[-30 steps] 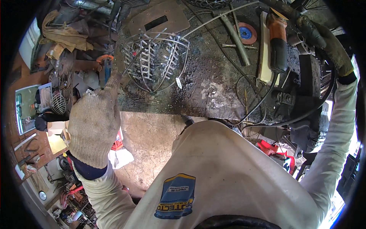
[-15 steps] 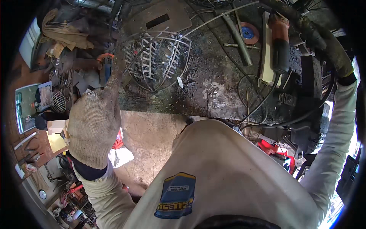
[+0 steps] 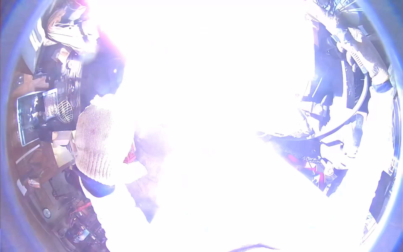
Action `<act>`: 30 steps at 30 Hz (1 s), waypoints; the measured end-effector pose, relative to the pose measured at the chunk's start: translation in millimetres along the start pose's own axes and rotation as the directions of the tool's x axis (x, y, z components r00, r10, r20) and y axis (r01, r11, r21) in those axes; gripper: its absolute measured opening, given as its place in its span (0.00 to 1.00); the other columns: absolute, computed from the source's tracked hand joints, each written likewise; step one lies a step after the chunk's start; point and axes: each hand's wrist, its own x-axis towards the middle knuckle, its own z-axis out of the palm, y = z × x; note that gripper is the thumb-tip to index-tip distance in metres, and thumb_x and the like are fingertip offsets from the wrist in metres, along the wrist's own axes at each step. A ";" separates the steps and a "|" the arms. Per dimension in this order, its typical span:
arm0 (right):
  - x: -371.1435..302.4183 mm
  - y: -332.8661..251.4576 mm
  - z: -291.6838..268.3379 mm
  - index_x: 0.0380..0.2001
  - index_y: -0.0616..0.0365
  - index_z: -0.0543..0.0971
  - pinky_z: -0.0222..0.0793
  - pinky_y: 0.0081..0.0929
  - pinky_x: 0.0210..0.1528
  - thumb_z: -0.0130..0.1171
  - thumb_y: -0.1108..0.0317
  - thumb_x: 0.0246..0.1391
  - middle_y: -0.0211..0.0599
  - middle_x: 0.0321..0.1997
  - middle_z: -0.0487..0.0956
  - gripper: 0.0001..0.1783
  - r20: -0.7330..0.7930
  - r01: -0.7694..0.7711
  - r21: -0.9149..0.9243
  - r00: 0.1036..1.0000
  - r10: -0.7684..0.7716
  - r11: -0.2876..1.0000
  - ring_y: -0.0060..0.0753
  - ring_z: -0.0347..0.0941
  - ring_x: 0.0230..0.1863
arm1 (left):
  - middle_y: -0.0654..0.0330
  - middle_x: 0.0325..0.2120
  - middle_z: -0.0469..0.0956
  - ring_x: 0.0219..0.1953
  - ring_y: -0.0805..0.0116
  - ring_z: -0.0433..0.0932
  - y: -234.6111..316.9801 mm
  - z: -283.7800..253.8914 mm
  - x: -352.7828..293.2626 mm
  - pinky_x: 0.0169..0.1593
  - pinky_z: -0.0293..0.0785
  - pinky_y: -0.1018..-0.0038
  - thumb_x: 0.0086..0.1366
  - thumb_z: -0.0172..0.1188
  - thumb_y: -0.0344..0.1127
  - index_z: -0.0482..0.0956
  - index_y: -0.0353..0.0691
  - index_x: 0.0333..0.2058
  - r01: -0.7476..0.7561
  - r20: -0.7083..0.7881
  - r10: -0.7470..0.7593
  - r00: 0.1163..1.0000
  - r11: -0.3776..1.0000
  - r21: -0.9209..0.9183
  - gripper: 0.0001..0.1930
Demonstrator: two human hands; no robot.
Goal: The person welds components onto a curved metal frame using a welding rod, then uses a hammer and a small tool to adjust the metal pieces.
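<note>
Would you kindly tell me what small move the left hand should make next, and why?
Perhaps draw the left hand slightly back: its fingers are lost in white glare, so what they may be touching cannot be seen.

From here I see pale knitted gloves [image 3: 96, 138], dark blue cuffs [image 3: 98, 188], and sleeves [image 3: 113, 216] washed white by glare.

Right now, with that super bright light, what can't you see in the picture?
In the head view:
- The middle: white glare hides whatever is there.
- Left gloved hand: glare swallows its fingertips, so I can't tell what they touch.
- Right gloved hand: glare bleaches its fingers, so its grip is unclear.
- Clothing: details washed out by glare; the bottom edge cuts it off.
- Jumbled things, lower left: too small.
</note>
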 end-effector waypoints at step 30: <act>-3.8 17.2 -4.9 0.65 0.60 0.72 0.72 0.16 0.29 0.58 0.56 0.67 0.33 0.39 0.81 0.29 -0.023 0.136 -0.177 0.990 -0.142 0.975 0.16 0.77 0.31 | 0.56 0.35 0.80 0.39 0.54 0.81 -6.2 12.4 -17.9 0.44 0.79 0.58 0.64 0.63 0.38 0.81 0.46 0.48 0.030 0.202 -0.003 0.979 0.991 -0.130 0.14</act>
